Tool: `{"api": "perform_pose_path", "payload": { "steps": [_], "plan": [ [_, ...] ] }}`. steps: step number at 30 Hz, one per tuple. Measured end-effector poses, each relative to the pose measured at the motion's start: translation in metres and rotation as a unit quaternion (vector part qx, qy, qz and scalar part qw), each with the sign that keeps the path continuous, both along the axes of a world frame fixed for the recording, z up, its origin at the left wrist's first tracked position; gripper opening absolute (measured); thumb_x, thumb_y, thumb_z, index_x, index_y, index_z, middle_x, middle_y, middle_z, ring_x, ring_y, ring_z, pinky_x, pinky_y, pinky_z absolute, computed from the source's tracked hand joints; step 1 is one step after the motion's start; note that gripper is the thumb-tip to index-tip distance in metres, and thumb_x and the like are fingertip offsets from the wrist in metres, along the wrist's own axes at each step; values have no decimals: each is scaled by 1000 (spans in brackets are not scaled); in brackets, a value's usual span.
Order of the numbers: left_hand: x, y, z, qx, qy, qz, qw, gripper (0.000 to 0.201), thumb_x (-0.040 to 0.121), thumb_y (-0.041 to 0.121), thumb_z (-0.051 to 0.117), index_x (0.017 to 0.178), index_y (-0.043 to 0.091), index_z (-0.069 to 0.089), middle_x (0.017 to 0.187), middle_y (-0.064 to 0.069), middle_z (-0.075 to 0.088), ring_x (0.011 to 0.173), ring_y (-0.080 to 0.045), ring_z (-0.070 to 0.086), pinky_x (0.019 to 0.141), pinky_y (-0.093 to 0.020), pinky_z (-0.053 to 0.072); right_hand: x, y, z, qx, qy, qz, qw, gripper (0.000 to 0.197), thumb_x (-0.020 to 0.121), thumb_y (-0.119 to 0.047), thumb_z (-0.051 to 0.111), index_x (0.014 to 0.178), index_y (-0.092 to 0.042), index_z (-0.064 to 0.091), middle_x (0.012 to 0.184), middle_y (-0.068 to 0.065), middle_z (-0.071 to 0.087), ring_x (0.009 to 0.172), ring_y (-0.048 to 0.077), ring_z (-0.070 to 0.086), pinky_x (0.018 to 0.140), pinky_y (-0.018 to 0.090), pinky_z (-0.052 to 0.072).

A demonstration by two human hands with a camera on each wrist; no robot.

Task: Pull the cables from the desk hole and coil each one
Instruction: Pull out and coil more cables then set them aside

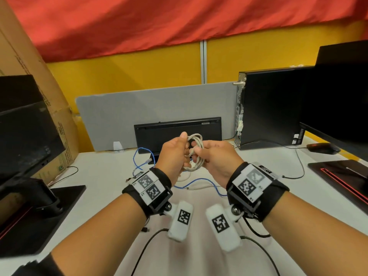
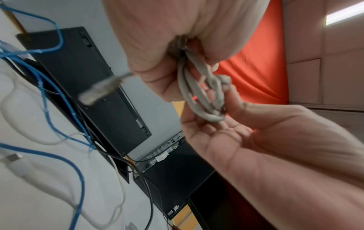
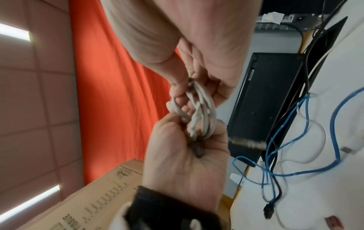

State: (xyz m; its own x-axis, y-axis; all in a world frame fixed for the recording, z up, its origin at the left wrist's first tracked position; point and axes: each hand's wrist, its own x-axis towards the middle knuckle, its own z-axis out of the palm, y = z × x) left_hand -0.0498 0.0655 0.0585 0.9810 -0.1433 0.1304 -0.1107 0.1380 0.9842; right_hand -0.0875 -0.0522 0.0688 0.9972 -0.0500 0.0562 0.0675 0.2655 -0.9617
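Note:
A grey-white cable coil (image 1: 196,143) hangs in the air above the white desk (image 1: 103,172), held between both hands. My left hand (image 1: 175,153) grips its left side, fingers curled round the loops (image 2: 199,93). My right hand (image 1: 213,156) pinches the loops (image 3: 201,112) from the right. The coil's USB plug (image 2: 98,91) dangles free below my left hand. A blue cable (image 1: 201,181) and a white cable with a plug (image 1: 196,188) lie loose on the desk, running to the dark desk hole (image 2: 118,168).
A black keyboard (image 1: 177,130) leans on a grey panel (image 1: 139,108) behind the hands. A PC tower (image 1: 266,108), a monitor (image 1: 342,92) and a mouse (image 1: 322,148) stand to the right. Another monitor (image 1: 23,124) and a cardboard box (image 1: 39,76) are on the left.

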Motion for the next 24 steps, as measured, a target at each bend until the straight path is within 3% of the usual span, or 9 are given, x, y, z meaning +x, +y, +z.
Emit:
{"api": "perform_pose_path", "payload": {
  "steps": [3,6,8,9,12,14,16,19,24],
  "plan": [
    [3,3,-4,10,16,-12,1000,44,102,40,40,96,5,66,72,-10,62,60,-18,59,62,-31,52,-2,-1,3,125,32,92,987,24,98,2,41,109,9,60,85,19,64,76,27,62,77,41,55],
    [4,4,-7,59,-22,14,998,46,101,41,40,95,3,66,77,-14,61,63,-21,59,64,-36,51,-2,-3,5,145,42,155,976,24,93,-5,51,113,8,58,72,15,59,72,26,58,79,45,54],
    [3,2,-8,78,-60,54,994,42,102,38,41,92,8,68,80,-13,66,68,-21,63,61,-33,54,1,-1,4,-22,1,102,995,26,87,-4,61,107,13,61,87,23,62,81,31,61,85,47,53],
    [3,1,-8,86,-77,73,991,40,102,37,41,89,12,68,79,-10,67,68,-19,63,56,-29,52,1,2,4,-136,-30,47,989,19,84,-2,63,100,9,64,89,23,64,80,31,62,80,44,54],
    [4,-5,-6,136,-132,115,975,40,102,35,41,91,6,66,73,-13,58,63,-20,53,57,-35,47,2,3,3,-407,-99,-101,903,5,79,-11,64,75,-9,62,69,8,63,65,21,61,60,35,52],
    [6,-6,-3,156,-154,141,965,43,101,35,42,92,-3,63,73,-19,55,64,-24,50,63,-45,49,5,1,4,-471,-92,-138,867,8,78,-18,65,74,-13,62,66,2,65,62,20,66,59,34,56],
    [9,-2,-2,178,-155,163,958,46,101,35,44,87,-7,58,70,-14,52,63,-23,48,67,-50,51,7,-2,7,-500,-46,-136,854,15,79,-23,67,72,-10,64,59,5,68,54,21,69,59,35,60],
    [10,2,-5,209,-157,169,950,45,101,34,44,80,-5,54,63,-6,42,62,-23,44,69,-54,51,8,-5,11,-456,35,-74,886,20,85,-15,64,73,1,65,57,13,69,49,22,69,55,35,61],
    [16,9,-5,183,-145,185,955,46,101,36,42,81,-3,54,66,-7,42,64,-24,43,67,-51,51,9,2,5,-188,51,-31,980,15,93,-11,59,89,2,67,78,13,63,70,19,61,63,28,56]
  ]
}}
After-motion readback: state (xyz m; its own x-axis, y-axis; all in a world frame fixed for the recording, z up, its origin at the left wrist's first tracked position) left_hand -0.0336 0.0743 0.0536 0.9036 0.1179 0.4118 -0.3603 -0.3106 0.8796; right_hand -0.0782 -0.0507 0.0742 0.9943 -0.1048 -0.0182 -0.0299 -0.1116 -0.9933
